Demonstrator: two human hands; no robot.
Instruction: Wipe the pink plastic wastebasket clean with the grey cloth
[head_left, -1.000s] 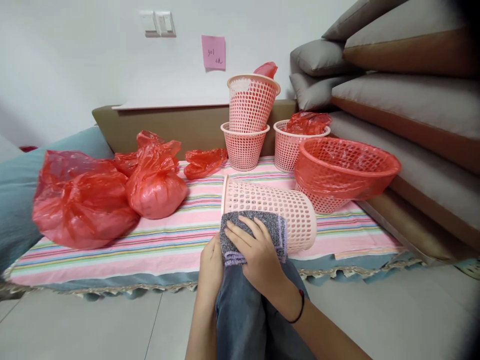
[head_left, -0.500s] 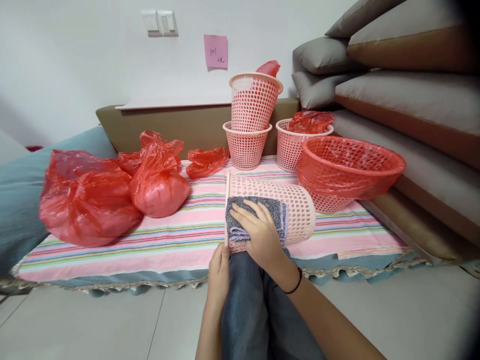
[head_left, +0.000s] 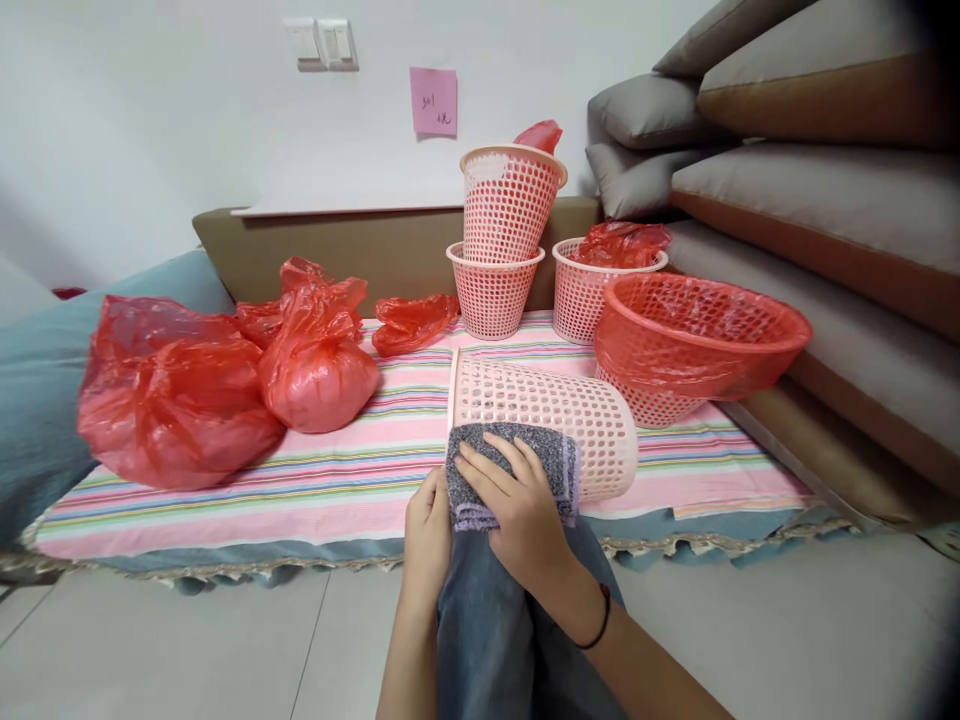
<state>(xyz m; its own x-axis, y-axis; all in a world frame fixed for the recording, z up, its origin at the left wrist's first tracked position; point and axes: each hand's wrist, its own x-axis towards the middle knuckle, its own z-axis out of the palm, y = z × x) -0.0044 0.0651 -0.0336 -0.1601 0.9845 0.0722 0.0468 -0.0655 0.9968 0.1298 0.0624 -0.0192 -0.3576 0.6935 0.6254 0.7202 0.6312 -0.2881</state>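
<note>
A pale pink perforated plastic basket [head_left: 525,395] lies on its side above my knees, its rim to the left and its base to the right. My left hand [head_left: 429,525] is closed on the rim at the near side; its fingertips are partly hidden. Over the basket's near side lies a folded grey cloth [head_left: 551,445] with purple edging. My right hand [head_left: 517,500] holds this cloth against the basket, fingers stretched out across it and the palm pressed down.
Filled red plastic bags [head_left: 180,400] sit at left on a striped cover [head_left: 337,505]. Stacked pink baskets [head_left: 495,300] and another basket [head_left: 577,300] stand behind. A basket with a red bag stretched over it [head_left: 697,340] is at right, beside piled cushions [head_left: 817,190].
My right hand and the cloth have moved down the basket's side towards me. The basket has shifted slightly right and nearer at its base. My left hand has moved a little left and up.
</note>
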